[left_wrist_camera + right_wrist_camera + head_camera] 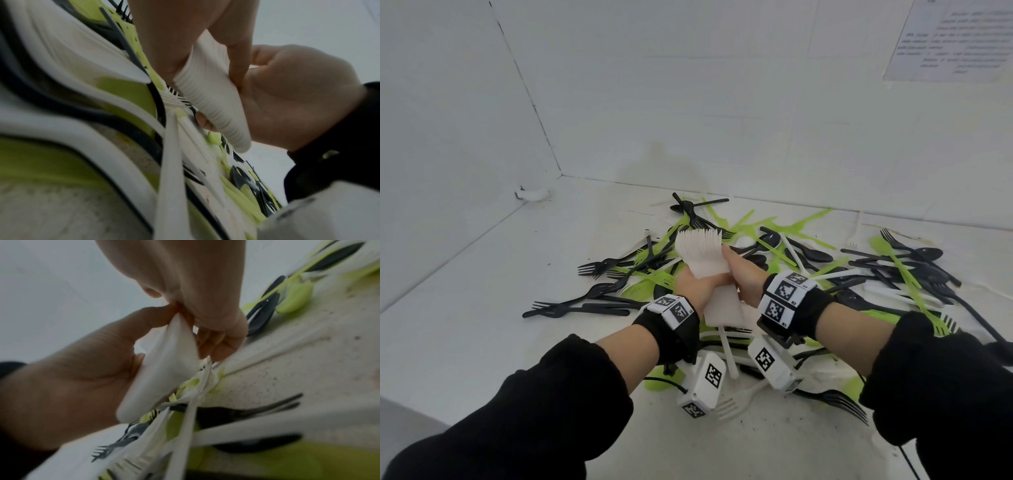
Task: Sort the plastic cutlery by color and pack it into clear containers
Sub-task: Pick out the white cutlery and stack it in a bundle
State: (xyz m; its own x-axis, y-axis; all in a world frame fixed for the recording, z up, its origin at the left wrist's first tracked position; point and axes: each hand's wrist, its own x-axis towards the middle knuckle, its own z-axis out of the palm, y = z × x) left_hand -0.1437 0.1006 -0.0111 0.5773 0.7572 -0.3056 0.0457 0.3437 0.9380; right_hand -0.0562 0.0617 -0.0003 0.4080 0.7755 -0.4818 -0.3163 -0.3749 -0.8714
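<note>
Black sleeves [534, 404] up close; left hand [693, 286] and right hand [744, 279] both wrap curled fingers around the white fork stack [703, 260]. Loosen either grip and I'd bet it fans apart into the mixed pile [876, 270].

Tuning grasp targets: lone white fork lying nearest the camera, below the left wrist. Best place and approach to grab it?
Probably the handle of the white fork, pinched across its narrow width from above. It lies flat on the floor, handle angling up and right toward the pile, tines splayed near the camera and harder to pinch.

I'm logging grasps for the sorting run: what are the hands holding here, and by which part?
Both hands, left hand and right hand, grip a stack of white forks around its handles; tines point away.
</note>
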